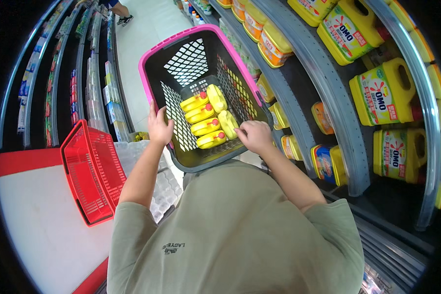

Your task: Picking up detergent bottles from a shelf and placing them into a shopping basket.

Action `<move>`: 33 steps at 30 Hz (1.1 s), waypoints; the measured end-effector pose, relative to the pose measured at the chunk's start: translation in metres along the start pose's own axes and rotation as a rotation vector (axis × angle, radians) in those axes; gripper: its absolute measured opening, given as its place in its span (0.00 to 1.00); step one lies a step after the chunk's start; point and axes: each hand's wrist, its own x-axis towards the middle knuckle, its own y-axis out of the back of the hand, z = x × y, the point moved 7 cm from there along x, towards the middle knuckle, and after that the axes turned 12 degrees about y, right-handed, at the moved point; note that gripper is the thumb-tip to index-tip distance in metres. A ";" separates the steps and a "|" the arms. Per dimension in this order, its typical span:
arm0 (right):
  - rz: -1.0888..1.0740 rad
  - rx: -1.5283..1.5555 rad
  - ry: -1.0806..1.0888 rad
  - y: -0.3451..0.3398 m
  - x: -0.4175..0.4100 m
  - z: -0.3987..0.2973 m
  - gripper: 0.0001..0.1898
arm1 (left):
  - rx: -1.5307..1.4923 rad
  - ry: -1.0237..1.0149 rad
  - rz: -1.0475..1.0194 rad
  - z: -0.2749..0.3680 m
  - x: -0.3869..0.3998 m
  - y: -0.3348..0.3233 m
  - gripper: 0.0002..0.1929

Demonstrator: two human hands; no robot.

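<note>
A deep black plastic shopping basket (191,160) with a pink rim stands before me. Several yellow jugs with red caps (206,126) lie in a row at its bottom, beside other yellow jugs (228,124) whose caps do not show. My left hand (160,125) rests on the basket's left rim, thumb over the inner side and fingers spread along the edge. My right hand (254,136) is at the right rim near my body, its fingers bent over the edge and the thumb pointing inward above a jug. Whether either hand grips the rim firmly cannot be told.
Shelves (338,106) at the right hold yellow detergent jugs (386,93) and orange-labelled tubs (273,44). A red shopping basket (95,172) sits on a white and red surface (47,205) at the left. Shelves of packages (60,81) line the far left. A person's legs (122,13) show up the aisle.
</note>
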 end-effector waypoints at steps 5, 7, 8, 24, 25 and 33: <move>0.033 -0.007 -0.009 0.000 0.001 0.000 0.15 | -0.005 0.003 -0.002 0.001 -0.001 0.001 0.28; 0.020 -0.017 -0.029 -0.002 0.000 0.001 0.15 | -0.021 -0.006 -0.004 0.002 -0.001 0.002 0.28; 0.024 -0.023 -0.029 -0.003 0.000 0.003 0.14 | -0.021 -0.003 0.000 0.002 -0.001 0.001 0.28; 0.040 -0.065 -0.035 0.000 0.004 -0.001 0.10 | -0.053 -0.021 0.011 0.001 0.000 0.000 0.25; 0.046 -0.074 -0.026 0.000 0.004 -0.001 0.10 | -0.060 -0.006 0.003 0.000 0.000 0.000 0.25; -0.510 -0.020 -0.426 -0.046 0.041 0.032 0.18 | -0.132 -0.022 0.035 -0.002 -0.001 -0.002 0.23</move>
